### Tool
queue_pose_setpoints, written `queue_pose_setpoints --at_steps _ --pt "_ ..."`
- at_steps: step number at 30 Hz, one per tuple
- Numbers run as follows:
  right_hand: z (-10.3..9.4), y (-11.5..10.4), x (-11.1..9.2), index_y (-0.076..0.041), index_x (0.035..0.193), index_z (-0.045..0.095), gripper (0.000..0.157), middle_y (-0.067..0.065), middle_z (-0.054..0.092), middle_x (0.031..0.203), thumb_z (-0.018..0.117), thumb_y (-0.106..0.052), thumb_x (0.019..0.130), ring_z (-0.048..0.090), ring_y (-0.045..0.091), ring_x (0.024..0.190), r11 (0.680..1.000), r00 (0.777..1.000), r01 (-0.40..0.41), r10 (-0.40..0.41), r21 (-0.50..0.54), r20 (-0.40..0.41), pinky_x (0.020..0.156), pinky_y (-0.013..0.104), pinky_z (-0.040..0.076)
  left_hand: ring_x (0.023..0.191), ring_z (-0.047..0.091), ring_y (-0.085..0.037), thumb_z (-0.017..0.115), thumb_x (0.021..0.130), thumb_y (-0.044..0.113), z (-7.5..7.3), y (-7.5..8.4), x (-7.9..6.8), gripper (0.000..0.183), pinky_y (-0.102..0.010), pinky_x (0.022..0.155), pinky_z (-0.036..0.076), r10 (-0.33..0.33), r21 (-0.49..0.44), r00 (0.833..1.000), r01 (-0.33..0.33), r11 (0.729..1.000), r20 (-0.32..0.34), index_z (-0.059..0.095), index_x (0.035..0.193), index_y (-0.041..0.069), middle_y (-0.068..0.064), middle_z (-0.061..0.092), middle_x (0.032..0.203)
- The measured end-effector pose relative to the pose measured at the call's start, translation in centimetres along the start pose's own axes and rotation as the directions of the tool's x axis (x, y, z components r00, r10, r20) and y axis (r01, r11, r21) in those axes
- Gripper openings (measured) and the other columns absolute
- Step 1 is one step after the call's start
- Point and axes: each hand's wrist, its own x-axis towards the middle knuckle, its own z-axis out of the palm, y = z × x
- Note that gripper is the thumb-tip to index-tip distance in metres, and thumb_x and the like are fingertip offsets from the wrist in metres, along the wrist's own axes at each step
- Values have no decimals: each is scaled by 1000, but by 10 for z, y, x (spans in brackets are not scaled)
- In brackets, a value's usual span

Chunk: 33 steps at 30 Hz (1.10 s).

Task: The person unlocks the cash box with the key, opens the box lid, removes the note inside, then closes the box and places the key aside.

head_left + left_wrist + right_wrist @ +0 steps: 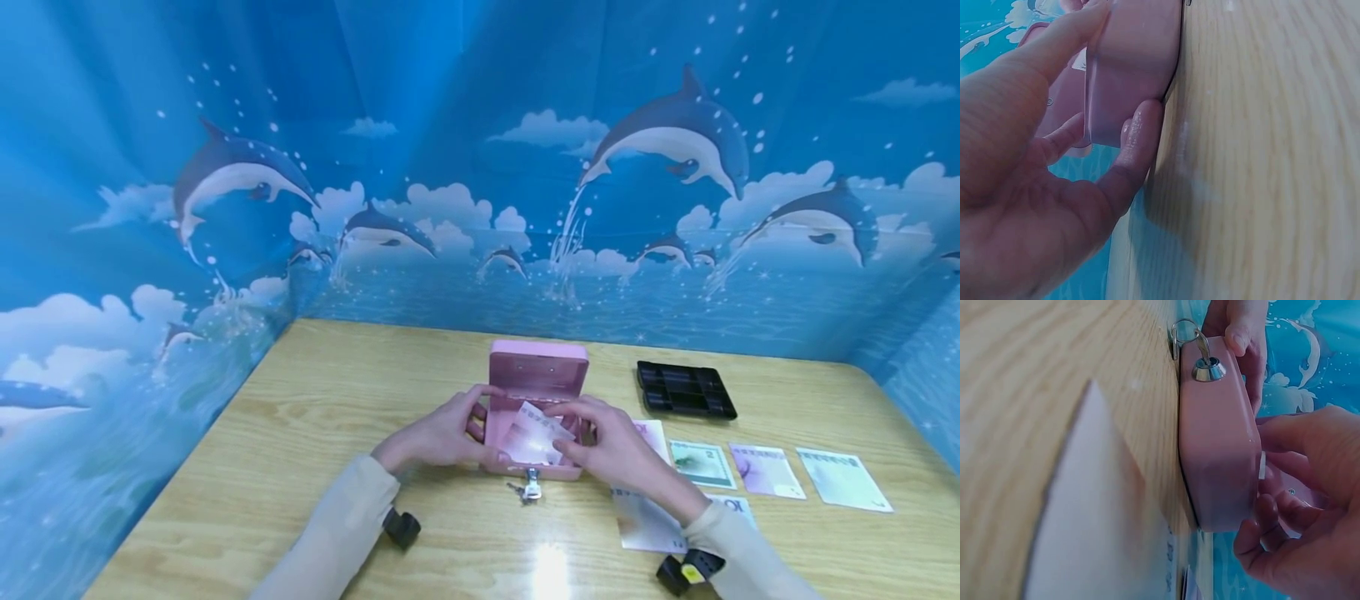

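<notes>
A pink metal cash box [534, 472] stands on the table with its lid raised at the back. My left hand [450, 429] grips its left side, thumb near the front edge and fingers along the side wall [1129, 69]. Over the box's right side, my right hand [611, 442] holds a pale banknote [534, 435] between thumb and fingers, the note lying slantwise inside the box. In the right wrist view the note is mostly hidden behind the box wall. Keys on a ring [1200, 344] hang from the lock [1209, 370] at the box's front.
A black compartment tray [686, 390] lies at the back right. Several banknotes are spread on the right, including a green one [702, 463], a purple one [767, 471] and a pale green one [843, 478]. Another note [647, 523] lies beneath the right forearm. A dolphin-print curtain [450, 167] surrounds the table.
</notes>
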Motion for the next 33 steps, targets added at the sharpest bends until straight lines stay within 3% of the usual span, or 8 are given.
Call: queue_pose_setpoints --at_steps 9,17,27,33 --pt "5 -1 -1 -22 112 74 32 -8 66 90 79 -6 85 61 6 81 995 998 45 -41 89 -43 67 21 56 100 63 -17 88 80 27 1 0 0 89 -31 86 54 18 -11 1000 -19 1000 -4 37 153 23 -11 55 124" --pt "6 -3 -3 -18 113 73 36 -3 68 95 77 1 83 62 3 79 993 996 67 -60 98 -70 65 22 58 103 63 -17 88 80 27 -1 -1 -1 90 -33 91 55 25 -20 1000 -25 999 15 36 154 24 -11 55 125" --pt "3 -2 -5 -20 117 73 30 -5 73 85 75 -8 90 62 3 72 992 999 46 -42 119 -33 59 22 55 107 62 -17 86 83 31 -2 -1 -2 89 -37 96 55 24 -34 999 -23 999 38 34 155 26 -9 55 127" --pt "4 -3 -6 -20 114 76 30 -3 76 92 74 -5 89 59 2 65 991 989 85 -71 107 -128 56 23 54 107 63 -19 83 85 23 -2 -2 -3 85 -34 93 55 40 -41 998 -39 998 40 34 154 24 -12 54 129"
